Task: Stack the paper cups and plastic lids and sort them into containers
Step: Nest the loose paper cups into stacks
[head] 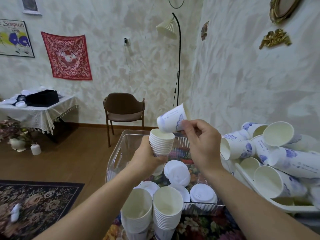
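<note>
A clear bin sits on the floral table, holding white lids on its floor. At the table's right edge a white tray carries a heap of loose cups. At the near edge stand two cup stacks. Over the bin, the left hand grips a stack upright. The right hand pinches one tilted cup by its rim, its base touching the stack's open top.
</note>
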